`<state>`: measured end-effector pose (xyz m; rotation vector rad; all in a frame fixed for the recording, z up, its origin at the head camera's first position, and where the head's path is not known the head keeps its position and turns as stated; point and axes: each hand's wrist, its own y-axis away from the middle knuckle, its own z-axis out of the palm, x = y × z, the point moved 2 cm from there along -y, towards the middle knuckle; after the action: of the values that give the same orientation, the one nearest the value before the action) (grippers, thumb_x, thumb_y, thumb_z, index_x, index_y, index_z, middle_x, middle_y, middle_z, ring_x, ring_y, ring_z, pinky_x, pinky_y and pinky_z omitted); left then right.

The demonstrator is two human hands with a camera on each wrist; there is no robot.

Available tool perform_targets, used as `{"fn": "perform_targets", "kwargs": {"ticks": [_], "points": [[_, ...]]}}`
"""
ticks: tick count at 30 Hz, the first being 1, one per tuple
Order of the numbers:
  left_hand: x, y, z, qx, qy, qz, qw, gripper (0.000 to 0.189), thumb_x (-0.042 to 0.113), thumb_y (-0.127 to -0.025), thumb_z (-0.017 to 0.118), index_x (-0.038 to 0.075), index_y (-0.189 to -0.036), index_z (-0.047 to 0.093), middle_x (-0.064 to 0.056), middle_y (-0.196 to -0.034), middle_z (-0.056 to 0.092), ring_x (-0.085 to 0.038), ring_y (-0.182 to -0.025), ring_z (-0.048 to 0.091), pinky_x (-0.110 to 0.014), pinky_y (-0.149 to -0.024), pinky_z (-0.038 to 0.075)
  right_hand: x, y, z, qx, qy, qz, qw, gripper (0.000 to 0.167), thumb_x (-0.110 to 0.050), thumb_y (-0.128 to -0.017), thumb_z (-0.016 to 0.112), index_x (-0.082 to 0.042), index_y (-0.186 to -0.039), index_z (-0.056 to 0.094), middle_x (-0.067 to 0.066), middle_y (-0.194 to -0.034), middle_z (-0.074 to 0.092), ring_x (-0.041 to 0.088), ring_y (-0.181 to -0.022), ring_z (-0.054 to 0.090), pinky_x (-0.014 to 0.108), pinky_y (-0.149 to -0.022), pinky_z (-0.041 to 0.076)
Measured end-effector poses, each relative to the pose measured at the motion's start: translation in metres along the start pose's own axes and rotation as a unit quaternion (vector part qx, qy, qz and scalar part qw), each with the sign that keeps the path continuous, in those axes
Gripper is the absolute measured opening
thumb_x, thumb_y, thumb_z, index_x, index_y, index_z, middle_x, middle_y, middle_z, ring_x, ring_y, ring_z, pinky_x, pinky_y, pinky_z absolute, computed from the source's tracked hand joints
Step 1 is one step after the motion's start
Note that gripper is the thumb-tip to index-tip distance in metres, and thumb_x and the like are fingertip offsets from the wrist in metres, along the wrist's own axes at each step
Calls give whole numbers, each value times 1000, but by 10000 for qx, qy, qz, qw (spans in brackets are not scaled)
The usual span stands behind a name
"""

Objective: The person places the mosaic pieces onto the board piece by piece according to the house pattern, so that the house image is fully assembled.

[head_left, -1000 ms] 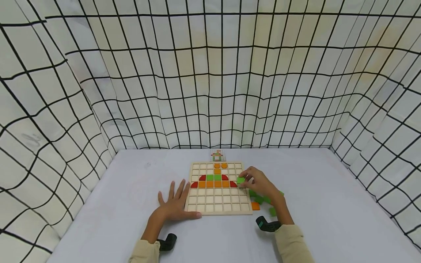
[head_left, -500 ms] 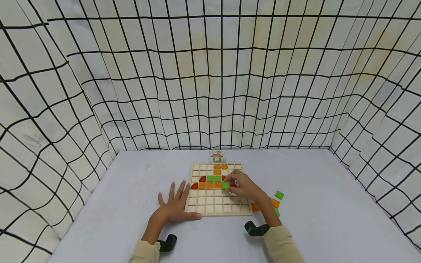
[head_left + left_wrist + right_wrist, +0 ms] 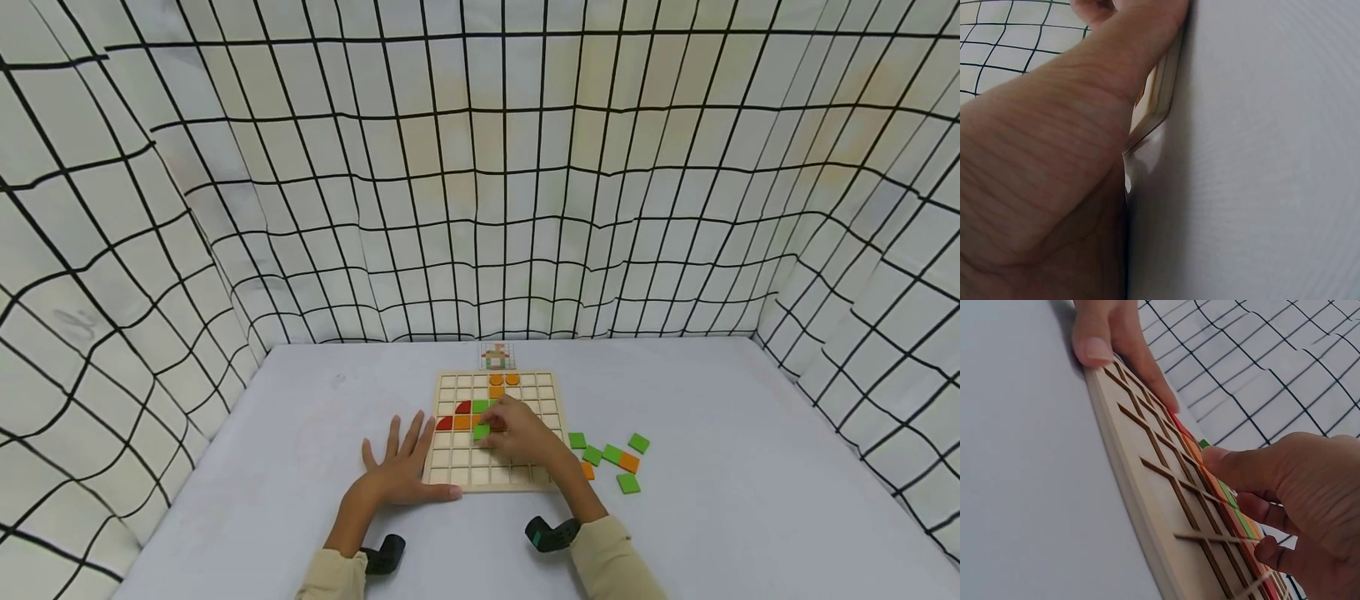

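A wooden grid board (image 3: pixel 459 458) lies on the table, holding red, orange and green pieces in its upper rows. My left hand (image 3: pixel 401 477) rests at the board's lower left corner, fingers spread along the left side and thumb at the front edge. My right hand (image 3: pixel 522 433) is over the middle of the board and pinches a green square tile (image 3: pixel 481 432) just below the orange row. In the right wrist view the thumb (image 3: pixel 1215 456) presses on that tile's edge. Part of the pattern is hidden under the right hand.
Several loose green tiles (image 3: pixel 628 483) and orange tiles (image 3: pixel 629 462) lie right of the board. A small picture card (image 3: pixel 497 356) lies behind it. Black netting (image 3: pixel 502 250) over white sheets surrounds the table (image 3: pixel 337 400) at the back and sides.
My right hand has carried the green tile leftward from the board's right edge to its middle, uncovering the loose tiles. My left hand has stayed in place.
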<state>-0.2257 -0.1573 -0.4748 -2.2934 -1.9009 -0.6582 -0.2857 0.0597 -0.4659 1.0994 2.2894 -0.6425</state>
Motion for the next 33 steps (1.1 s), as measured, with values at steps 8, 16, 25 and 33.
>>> {"fn": "perform_targets", "kwargs": {"ticks": [8,16,25,33], "points": [[0,0,0,-36,-15,-12,10000,123,78,-69,67,15,-158,11,-11,-166,0,-44,-149,-13,-78,-105,-8,-16,-5,13,150,293,117,9994,22,-23,-87,75,-10,-105,73,1,-101,61,12,-91,54,28,-83,50],[2,2,-2,-20,45,-35,10000,122,77,-69,68,15,-158,13,-12,-166,2,-45,-149,-10,-79,-104,-8,-22,-11,18,62,479,335,9983,22,-22,-85,76,-13,-106,74,0,-104,62,12,-94,53,29,-83,49],[2,3,-1,-31,10,-55,10000,123,77,-69,67,14,-158,12,-13,-166,1,-46,-149,-10,-79,-104,-8,-21,-10,20,22,463,422,9980,20,-23,-84,78,-15,-102,73,-4,-98,62,9,-89,53,26,-82,50],[4,2,-4,-22,39,-19,10000,120,75,-70,68,15,-158,13,-12,-166,2,-45,-149,-11,-78,-104,-7,-24,-11,20,20,540,406,9977,18,-23,-86,76,-14,-101,74,-4,-96,63,9,-91,57,24,-81,50]]}}
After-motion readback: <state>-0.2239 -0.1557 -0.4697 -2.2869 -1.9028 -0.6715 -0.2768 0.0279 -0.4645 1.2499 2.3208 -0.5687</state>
